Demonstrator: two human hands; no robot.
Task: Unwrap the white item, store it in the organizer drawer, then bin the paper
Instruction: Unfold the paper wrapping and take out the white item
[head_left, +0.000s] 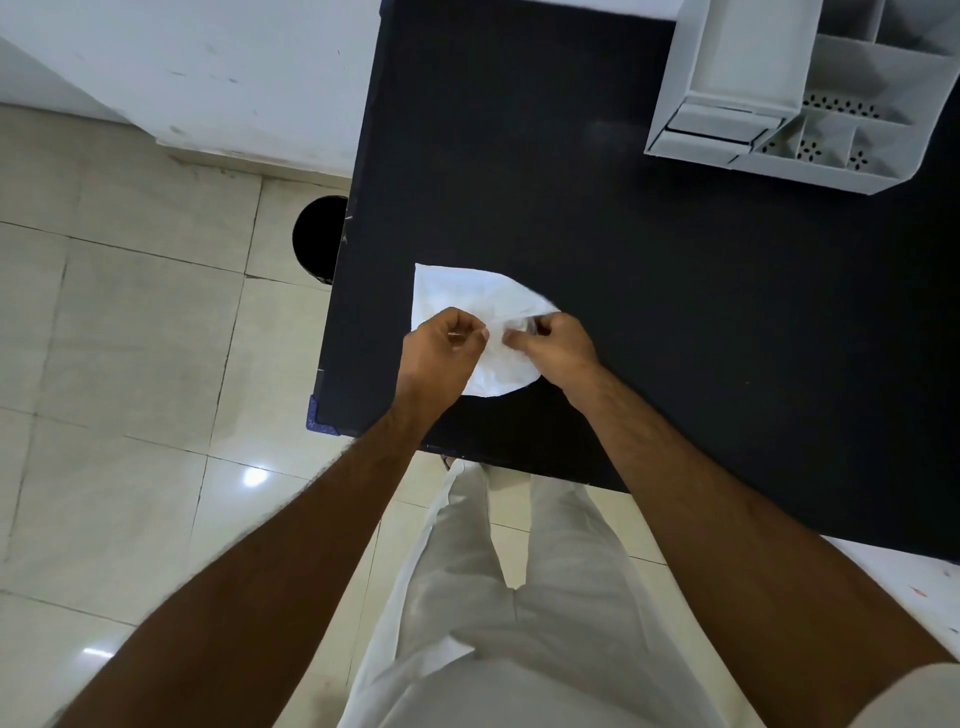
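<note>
Both hands sit together over the white paper (470, 296) near the front-left corner of the black desk (649, 291). Left hand (441, 348) is curled with fingers pinched shut on the paper; right hand (553, 345) is pinched on the crumpled middle of it, just beside the left. The white item itself can't be made out; it's hidden in the folds between the hands. The paper lies partly spread flat on the desk. The white organizer (810, 93) stands at the far right of the desk, well apart from the hands. The dark round bin (317, 239) is on the tiled floor (130, 338), against the desk's left edge.
</note>
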